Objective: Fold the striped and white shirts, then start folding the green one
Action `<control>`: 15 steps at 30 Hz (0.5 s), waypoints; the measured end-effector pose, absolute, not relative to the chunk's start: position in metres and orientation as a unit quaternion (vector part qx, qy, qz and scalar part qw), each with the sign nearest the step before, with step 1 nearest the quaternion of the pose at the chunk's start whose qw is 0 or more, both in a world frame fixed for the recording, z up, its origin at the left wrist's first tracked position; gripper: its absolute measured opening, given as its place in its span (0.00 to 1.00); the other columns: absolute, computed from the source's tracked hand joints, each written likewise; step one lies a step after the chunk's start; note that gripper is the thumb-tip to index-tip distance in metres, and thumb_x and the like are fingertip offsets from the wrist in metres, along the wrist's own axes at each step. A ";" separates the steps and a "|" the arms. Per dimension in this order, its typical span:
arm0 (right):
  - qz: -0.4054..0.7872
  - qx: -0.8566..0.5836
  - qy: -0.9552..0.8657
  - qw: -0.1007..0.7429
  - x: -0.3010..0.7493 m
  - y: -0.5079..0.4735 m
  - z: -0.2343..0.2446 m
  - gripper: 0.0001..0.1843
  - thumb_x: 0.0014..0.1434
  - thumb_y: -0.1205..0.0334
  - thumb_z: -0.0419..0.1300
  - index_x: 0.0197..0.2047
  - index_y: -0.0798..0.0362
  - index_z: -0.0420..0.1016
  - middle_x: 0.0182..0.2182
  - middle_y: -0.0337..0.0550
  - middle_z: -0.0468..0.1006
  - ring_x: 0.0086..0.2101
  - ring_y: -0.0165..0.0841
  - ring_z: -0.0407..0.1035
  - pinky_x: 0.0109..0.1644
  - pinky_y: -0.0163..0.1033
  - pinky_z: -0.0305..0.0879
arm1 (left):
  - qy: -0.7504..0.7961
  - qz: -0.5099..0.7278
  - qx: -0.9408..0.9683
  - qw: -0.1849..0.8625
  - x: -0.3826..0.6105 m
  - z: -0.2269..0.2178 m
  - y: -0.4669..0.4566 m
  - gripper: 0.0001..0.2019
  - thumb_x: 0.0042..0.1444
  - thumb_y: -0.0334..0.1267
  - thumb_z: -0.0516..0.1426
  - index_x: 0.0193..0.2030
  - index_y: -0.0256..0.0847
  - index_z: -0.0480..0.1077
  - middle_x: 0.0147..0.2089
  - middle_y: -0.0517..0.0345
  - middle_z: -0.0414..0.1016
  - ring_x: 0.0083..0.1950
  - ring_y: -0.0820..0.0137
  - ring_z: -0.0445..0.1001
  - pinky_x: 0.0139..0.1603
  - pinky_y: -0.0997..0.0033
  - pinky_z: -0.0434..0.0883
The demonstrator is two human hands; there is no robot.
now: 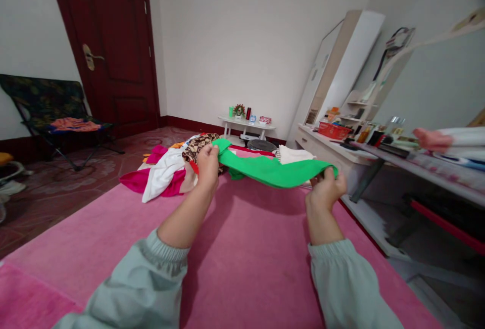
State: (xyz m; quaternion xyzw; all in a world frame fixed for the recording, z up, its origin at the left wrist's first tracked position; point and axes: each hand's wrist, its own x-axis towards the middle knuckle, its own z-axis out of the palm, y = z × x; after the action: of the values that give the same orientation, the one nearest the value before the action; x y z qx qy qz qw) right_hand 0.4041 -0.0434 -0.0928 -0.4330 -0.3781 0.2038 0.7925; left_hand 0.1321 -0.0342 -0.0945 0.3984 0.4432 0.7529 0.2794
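A bright green piece of cloth (276, 171) is stretched between my two hands above the pink-covered surface (253, 268). My left hand (208, 163) is closed on its left end, next to a heap of clothes. The right end is gripped by my right hand (326, 187), held a little lower. The cloth sags between them, and what kind of garment it is does not show. In the heap lie a white garment (165, 170), a magenta one (133, 181) and a brown patterned one (197, 148).
Folded white cloth (295, 154) lies at the far right of the pink surface. A dresser (326, 144) with a red basket (333, 131) stands to the right, and a folding chair (49, 101) at the left. A low white table (246, 123) is by the back wall.
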 end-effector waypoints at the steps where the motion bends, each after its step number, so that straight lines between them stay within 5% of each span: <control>1: 0.204 -0.429 -0.369 0.799 0.402 -0.045 -0.091 0.15 0.52 0.49 0.53 0.41 0.47 0.60 0.32 0.40 0.73 0.32 0.33 0.72 0.27 0.33 0.67 | 0.464 0.730 0.436 0.248 0.133 -0.092 -0.038 0.08 0.52 0.42 0.52 0.30 0.41 0.67 0.29 0.61 0.68 0.34 0.69 0.70 0.35 0.73 0.69; 6: 0.269 -0.422 -0.450 0.740 0.420 -0.077 -0.068 0.17 0.42 0.55 0.65 0.35 0.51 0.69 0.26 0.35 0.73 0.24 0.30 0.70 0.28 0.35 0.70 | 0.424 0.675 0.595 0.101 0.113 -0.067 -0.074 0.07 0.50 0.38 0.55 0.26 0.39 0.70 0.50 0.54 0.72 0.53 0.61 0.68 0.54 0.65 0.66; 11: 0.250 -0.513 -0.590 0.572 0.465 -0.153 -0.045 0.19 0.43 0.49 0.68 0.36 0.49 0.75 0.23 0.39 0.75 0.22 0.32 0.69 0.27 0.36 0.69 | 0.371 0.587 0.652 0.304 0.077 -0.042 -0.129 0.07 0.48 0.40 0.56 0.26 0.39 0.72 0.27 0.57 0.71 0.30 0.68 0.68 0.34 0.71 0.67; 15: 0.259 -0.576 -0.667 0.395 0.483 -0.205 -0.052 0.19 0.42 0.43 0.67 0.33 0.47 0.79 0.22 0.44 0.75 0.21 0.35 0.67 0.22 0.37 0.65 | 0.404 0.426 0.696 0.414 0.057 -0.046 -0.164 0.09 0.49 0.43 0.57 0.25 0.40 0.71 0.24 0.59 0.67 0.26 0.71 0.63 0.27 0.75 0.60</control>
State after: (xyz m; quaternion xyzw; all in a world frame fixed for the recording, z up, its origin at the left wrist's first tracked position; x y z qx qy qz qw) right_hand 0.4828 -0.2047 -0.0515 -0.5759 -0.6673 0.2587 0.3952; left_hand 0.0568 -0.1635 -0.0462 0.6961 0.4039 0.4258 0.4135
